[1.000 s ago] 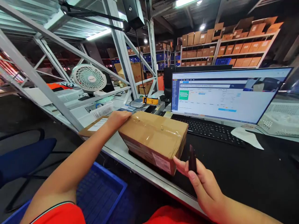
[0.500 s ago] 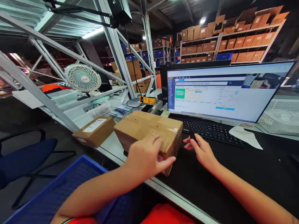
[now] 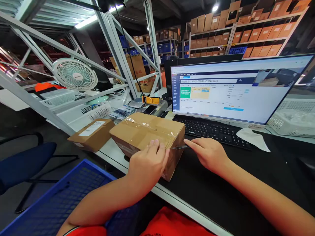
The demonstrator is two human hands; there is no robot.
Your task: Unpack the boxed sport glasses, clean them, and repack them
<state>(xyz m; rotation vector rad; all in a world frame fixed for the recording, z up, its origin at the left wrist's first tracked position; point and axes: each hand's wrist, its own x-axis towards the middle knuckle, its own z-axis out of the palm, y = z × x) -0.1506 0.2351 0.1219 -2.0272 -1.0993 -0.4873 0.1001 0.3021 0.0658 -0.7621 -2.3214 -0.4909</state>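
Observation:
A taped cardboard box sits at the edge of the bench in front of me, its top covered by shiny clear tape. My left hand grips its near right corner, fingers pressed on the top and thumb down along the side. From the right, my right hand is closed around a utility knife. The knife's thin tip points left and meets the upper edge of the box's right side, close to my left fingers. Most of the handle is hidden inside my right hand.
A smaller labelled carton lies to the left. Behind the box are a keyboard, a monitor and a yellow-orange device. A white cloth lies right. Below the bench edge stands a blue crate. A fan stands back left.
My right hand has turned the knife from pointing up to pointing left, bringing its tip to the box edge. My left hand has settled on the box corner. The view has shifted slightly.

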